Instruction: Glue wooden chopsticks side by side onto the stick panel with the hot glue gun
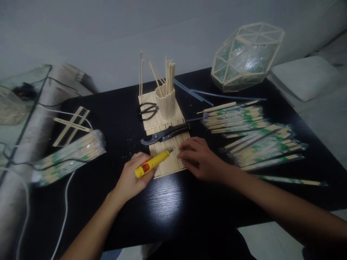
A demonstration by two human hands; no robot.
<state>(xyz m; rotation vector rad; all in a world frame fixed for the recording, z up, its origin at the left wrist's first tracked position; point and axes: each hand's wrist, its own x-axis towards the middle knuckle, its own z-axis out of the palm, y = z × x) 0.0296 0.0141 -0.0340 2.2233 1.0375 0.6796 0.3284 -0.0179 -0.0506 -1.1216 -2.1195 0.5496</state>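
My left hand (135, 172) is closed around a yellow glue gun (151, 164), its metal tip pointing right over a flat panel of wooden sticks (169, 166). The grip itself is hidden behind its body. At the panel's right edge, my right hand (199, 159) rests with fingers apart and slightly bent; nothing shows in it. Dark shears (165, 134) lie across the panel, just beyond both hands. Behind them stands a round holder made of sticks (166, 103), with several chopsticks (170, 74) upright in it. A black looped object (148, 111) lies left of the holder.
Wrapped chopsticks (257, 144) lie in piles on the right. Left are a chopstick packet (73, 157), crossed sticks (72, 125) and a white cord (65, 202). A faceted stick frame with clear panes (246, 56) stands back right, near translucent strips (227, 96) on the black table (206, 216).
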